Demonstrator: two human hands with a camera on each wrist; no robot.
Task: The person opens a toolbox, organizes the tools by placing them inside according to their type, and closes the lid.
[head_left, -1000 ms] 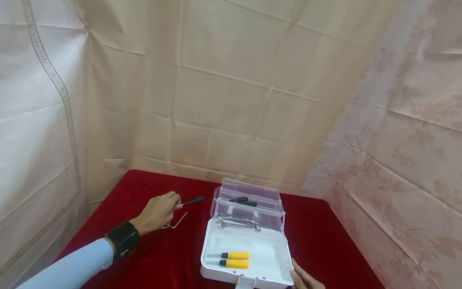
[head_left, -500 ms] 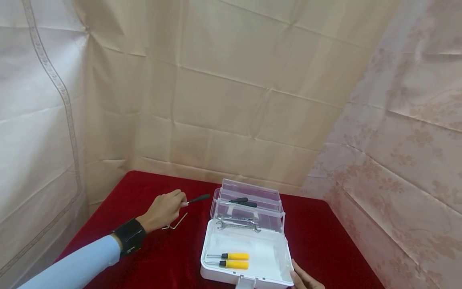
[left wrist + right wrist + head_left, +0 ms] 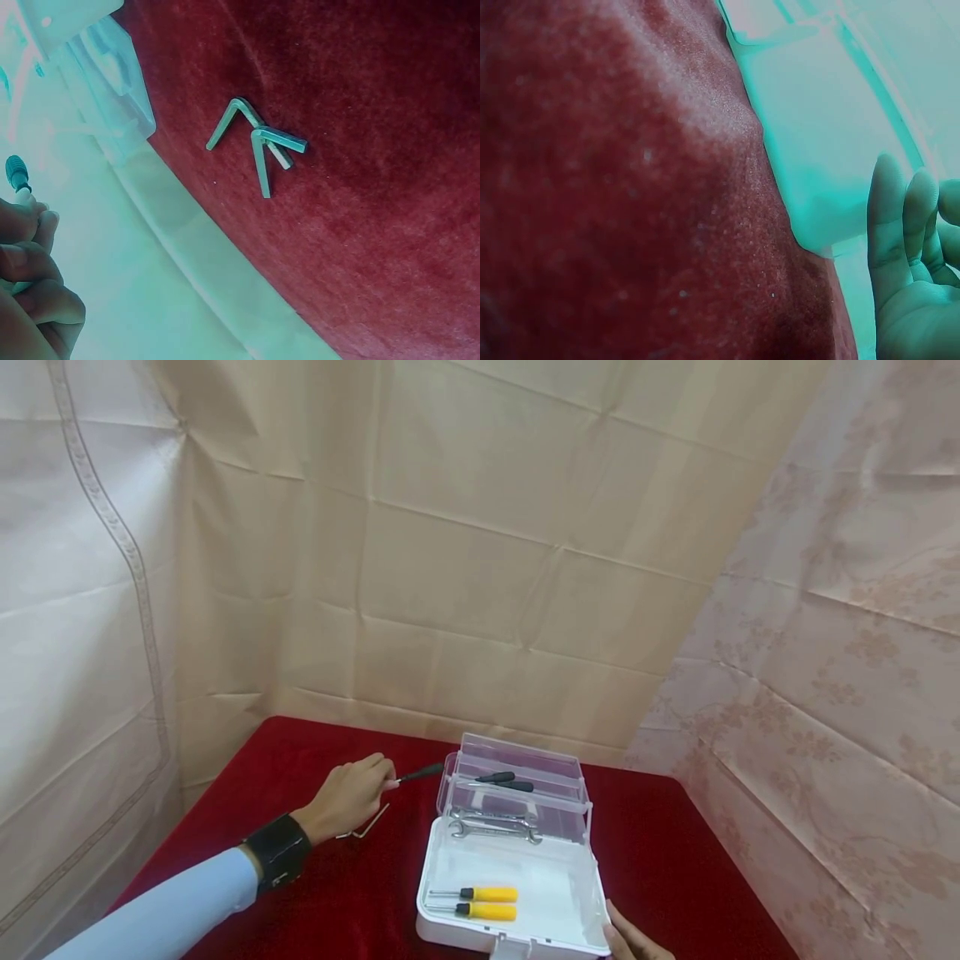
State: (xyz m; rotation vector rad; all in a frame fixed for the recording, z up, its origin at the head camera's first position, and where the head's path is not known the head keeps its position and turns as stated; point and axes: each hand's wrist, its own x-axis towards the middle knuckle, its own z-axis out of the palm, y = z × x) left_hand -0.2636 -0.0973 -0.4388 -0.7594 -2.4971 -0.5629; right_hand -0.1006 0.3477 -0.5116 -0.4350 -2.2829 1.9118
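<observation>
Smooth plastic toolbox [image 3: 551,893], velvety cloth [image 3: 637,827]

Five screwdrivers [image 3: 493,894]; two wrenches [image 3: 495,832]; two hex keys [image 3: 262,165]; one toolbox [image 3: 553,893]

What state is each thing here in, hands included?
Left hand: holding a tool
Tool: dark handle pointing outward
Right hand: touching the box
Box: open
Black tools: lying in the clear section
Wrenches: lying side by side
Yellow screwdrivers: lying in the box
Hex keys: lying crossed
</observation>
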